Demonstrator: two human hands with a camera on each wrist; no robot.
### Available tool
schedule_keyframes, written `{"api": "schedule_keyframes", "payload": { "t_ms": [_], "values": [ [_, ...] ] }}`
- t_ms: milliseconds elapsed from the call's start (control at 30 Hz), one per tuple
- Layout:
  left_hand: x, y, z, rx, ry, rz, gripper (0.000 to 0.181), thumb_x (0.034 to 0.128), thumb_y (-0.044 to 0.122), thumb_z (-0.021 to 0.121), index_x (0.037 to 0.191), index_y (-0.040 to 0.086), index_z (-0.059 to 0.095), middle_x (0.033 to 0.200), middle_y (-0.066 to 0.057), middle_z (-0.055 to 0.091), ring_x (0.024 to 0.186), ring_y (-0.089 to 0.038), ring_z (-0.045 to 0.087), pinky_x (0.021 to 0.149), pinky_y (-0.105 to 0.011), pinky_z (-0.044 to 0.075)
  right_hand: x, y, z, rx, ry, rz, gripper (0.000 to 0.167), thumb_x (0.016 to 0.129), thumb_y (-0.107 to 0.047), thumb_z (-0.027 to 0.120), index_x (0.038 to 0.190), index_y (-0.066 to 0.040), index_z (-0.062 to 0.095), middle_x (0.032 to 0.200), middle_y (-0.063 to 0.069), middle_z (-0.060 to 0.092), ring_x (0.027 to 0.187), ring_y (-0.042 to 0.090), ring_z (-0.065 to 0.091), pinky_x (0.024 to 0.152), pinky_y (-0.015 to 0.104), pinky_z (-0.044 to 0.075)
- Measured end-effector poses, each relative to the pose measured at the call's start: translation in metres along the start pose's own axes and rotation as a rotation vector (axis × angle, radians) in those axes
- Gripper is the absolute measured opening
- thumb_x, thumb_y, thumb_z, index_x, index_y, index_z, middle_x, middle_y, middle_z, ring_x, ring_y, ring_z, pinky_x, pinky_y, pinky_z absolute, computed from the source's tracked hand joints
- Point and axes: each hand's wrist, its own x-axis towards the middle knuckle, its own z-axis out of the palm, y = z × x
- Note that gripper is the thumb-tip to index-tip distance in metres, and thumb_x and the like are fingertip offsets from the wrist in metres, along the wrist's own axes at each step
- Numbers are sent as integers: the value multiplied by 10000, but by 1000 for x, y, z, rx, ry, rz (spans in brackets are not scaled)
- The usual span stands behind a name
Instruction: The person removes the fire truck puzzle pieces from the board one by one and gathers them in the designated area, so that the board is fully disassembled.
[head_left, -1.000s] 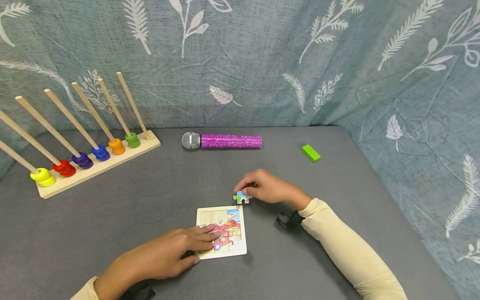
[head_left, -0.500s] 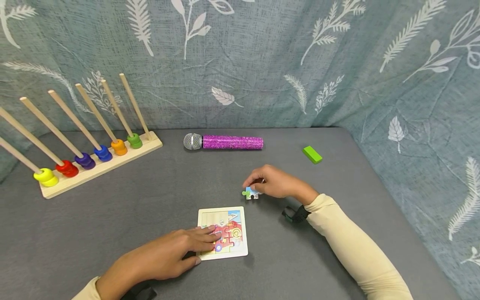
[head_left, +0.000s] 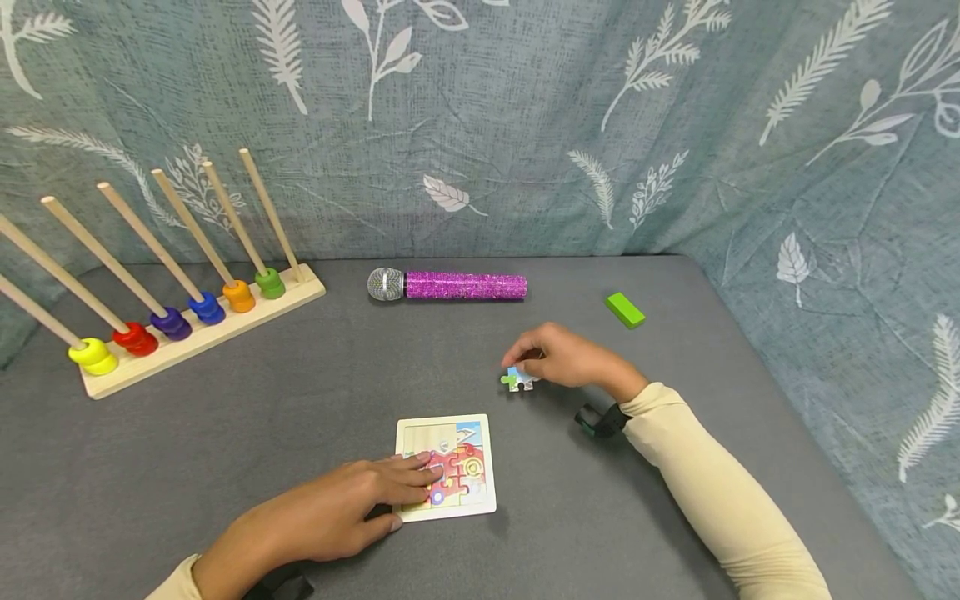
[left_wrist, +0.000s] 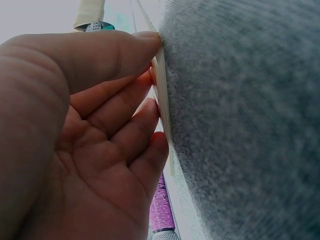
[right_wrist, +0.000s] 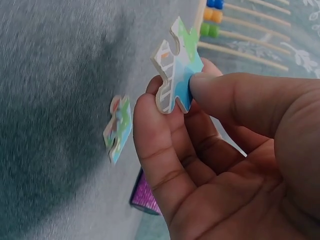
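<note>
My left hand (head_left: 341, 508) lies with extended fingers over the left side of a wooden tray puzzle (head_left: 489, 479). Its thumb touches the frame's edge, as the left wrist view also shows. Red vehicle pieces fill the lower and right parts of the puzzle; bare wood shows at the upper left, and the fingers hide some of the rest. Beyond the puzzle to the right, my right hand (head_left: 566, 357) pinches a blue and green puzzle piece (right_wrist: 175, 70) with ladder print between thumb and fingers. Another puzzle piece (right_wrist: 119, 129) appears past the fingers in the right wrist view.
A purple glittery microphone (head_left: 465, 286) lies at the back of the grey table (head_left: 337, 350). To its right is a green block (head_left: 625, 309). A wooden peg rack (head_left: 202, 333) with coloured beads stands at the left. Patterned cloth (head_left: 525, 125) hangs behind.
My right hand has moved away from the puzzle, back and to the right, with the puzzle piece between its fingers. My left hand has stayed on the puzzle.
</note>
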Motion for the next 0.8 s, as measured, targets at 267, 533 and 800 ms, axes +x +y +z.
{"api": "schedule_keyframes", "payload": {
  "t_ms": [267,533,800],
  "values": [
    [-1,0,0,13,5,-1,438,894,38,651,1326,106,617,1433,8,498,1341,-226,427,1019,-485,409,-2,8,-8,20,39,39,212,943,30,554,1071,15,722,1106,123,689,700,113,486,648,276,423],
    [-1,1,0,14,8,-5,431,896,42,654,1321,104,621,1434,8,498,1344,-218,424,1021,-481,409,-4,18,-13,26,74,90,217,946,25,552,1087,20,716,1102,130,689,751,132,510,673,287,439],
    [-1,1,1,20,19,11,430,893,33,648,1318,98,623,1435,6,497,1345,-227,422,1028,-483,401,-4,32,-16,15,117,110,213,937,39,547,1055,29,724,1031,124,703,812,142,549,693,291,465]
  ]
}}
